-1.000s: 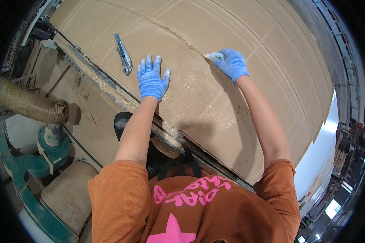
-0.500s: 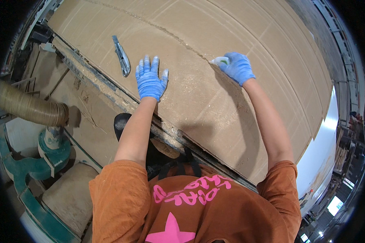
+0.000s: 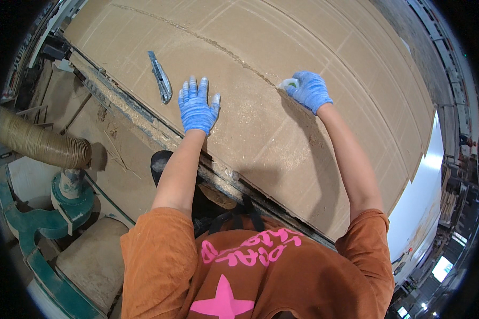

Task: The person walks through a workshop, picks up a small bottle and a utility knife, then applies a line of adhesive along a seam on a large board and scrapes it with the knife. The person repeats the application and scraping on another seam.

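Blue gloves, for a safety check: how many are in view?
2: one on the left hand, spread on the brown board beside the utility knife; one on the right hand, holding a small whitish container. Others may be hidden in the dim background clutter.

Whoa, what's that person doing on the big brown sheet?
The person's blue-gloved right hand holds a small white bottle, partly hidden, at one end of a rough line on the brown sheet. The blue-gloved left hand lies flat on the sheet. Just left of that hand, a utility knife lies with nobody holding it.
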Demonstrator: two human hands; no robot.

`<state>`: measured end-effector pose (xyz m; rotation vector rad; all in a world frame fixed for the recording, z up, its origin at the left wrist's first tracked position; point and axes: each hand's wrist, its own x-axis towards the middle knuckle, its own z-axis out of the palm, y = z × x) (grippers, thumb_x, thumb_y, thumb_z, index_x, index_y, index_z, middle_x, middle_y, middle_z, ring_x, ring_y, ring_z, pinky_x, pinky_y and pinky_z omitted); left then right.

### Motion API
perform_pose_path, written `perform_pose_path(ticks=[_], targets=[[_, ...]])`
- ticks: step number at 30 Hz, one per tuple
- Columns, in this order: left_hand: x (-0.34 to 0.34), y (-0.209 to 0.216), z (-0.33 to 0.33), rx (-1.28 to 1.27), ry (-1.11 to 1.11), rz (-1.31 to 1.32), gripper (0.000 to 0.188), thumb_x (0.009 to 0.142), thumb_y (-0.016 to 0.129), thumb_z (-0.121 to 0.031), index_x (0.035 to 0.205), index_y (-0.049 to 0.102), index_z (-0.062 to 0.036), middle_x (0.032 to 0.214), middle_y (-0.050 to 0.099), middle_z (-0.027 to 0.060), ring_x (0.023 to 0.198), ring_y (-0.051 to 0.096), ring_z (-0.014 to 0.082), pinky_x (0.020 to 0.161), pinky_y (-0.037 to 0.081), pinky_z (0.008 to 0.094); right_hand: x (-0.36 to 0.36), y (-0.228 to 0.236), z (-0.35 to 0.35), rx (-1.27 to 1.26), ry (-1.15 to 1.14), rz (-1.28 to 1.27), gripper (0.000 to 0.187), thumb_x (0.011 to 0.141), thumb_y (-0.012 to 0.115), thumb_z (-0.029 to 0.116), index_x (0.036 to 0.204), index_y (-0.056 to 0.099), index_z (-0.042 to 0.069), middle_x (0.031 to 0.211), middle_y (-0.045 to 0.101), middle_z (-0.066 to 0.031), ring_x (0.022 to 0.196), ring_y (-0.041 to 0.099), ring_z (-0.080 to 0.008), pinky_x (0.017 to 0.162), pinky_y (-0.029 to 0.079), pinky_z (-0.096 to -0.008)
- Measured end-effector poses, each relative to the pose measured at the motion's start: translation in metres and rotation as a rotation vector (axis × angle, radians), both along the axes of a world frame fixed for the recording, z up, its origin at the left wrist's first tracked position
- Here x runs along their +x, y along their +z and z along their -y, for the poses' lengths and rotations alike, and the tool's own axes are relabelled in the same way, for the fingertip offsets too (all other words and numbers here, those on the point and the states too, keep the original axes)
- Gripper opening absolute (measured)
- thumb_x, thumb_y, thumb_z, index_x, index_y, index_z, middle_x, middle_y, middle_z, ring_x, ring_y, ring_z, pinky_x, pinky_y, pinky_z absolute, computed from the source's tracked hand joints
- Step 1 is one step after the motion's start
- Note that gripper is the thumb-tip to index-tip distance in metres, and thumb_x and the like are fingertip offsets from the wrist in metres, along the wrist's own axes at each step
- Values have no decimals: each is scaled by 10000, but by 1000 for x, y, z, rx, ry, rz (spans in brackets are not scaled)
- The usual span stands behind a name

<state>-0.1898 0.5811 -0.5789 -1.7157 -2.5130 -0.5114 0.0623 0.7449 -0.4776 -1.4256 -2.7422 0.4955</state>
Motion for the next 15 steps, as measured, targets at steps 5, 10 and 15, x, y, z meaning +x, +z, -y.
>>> perform_pose_path(ticks=[5, 10, 15], targets=[[1, 1, -1, -13, -1, -2, 616, 880, 554, -429, 1400, 435, -122, 1467, 359, 211, 1359, 313, 380, 1136, 185, 474, -8, -4, 0, -34, -55, 9, 361, 787, 619, 392, 850, 705, 48, 851, 672, -199, 810, 647, -378, 763, 511, -447], [1, 0, -1, -20, -5, -2, 626, 879, 549, -443, 1407, 428, -130, 1474, 347, 208, 1368, 298, 377, 1140, 174, 475, 0, -15, -1, 51, -17, -65, 345, 786, 609, 376, 831, 702, 47, 852, 671, -202, 817, 645, -382, 758, 510, -447], [0, -1, -1, -35, 5, 18, 643, 874, 542, -465, 1417, 419, -144, 1487, 326, 203, 1383, 273, 373, 1148, 155, 480, 13, 1, 0, -25, -18, 27, 352, 779, 613, 385, 839, 701, 50, 856, 670, -208, 826, 645, -382, 761, 509, -448]])
